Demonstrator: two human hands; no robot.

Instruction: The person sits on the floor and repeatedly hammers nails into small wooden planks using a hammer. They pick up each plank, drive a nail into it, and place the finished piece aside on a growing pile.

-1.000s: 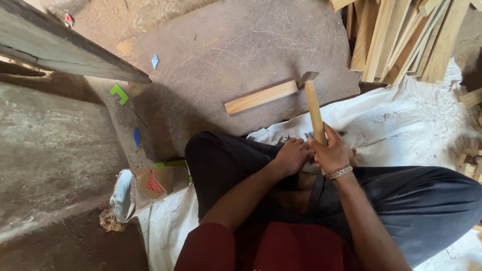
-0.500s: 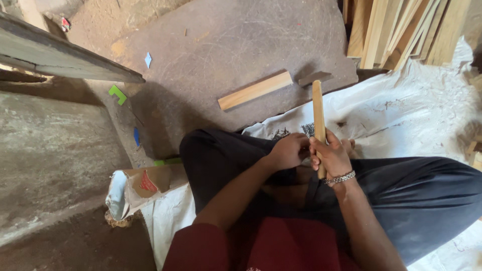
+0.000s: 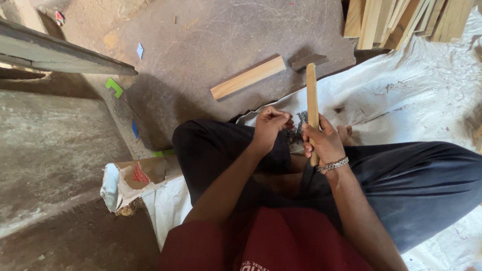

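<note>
Plainly, the hammer (image 3: pixel 312 100) has a pale wooden handle and dark head; right hand (image 3: pixel 325 143) clamps its lower handle, upright over the lap; left hand (image 3: pixel 270 125) curls closed beside it, contents hidden.

1. Daylight is soft and even, moderately bright, with no harsh glare.
2. The white sheet (image 3: pixel 401 95) is the brightest area, close to washed out towards the right edge.
3. The person's shadow falls as a dark patch on the brown board (image 3: pixel 226 45), left of the wooden block (image 3: pixel 247 78).
4. The dark trousers (image 3: pixel 416 185) lose detail in shade.
5. Focus is fairly sharp around the hammer (image 3: pixel 312 95); the near red shirt (image 3: pixel 266 241) looks soft.
6. Wide-angle bending shows at the frame edges, as on the grey plank (image 3: pixel 60 52).
</note>
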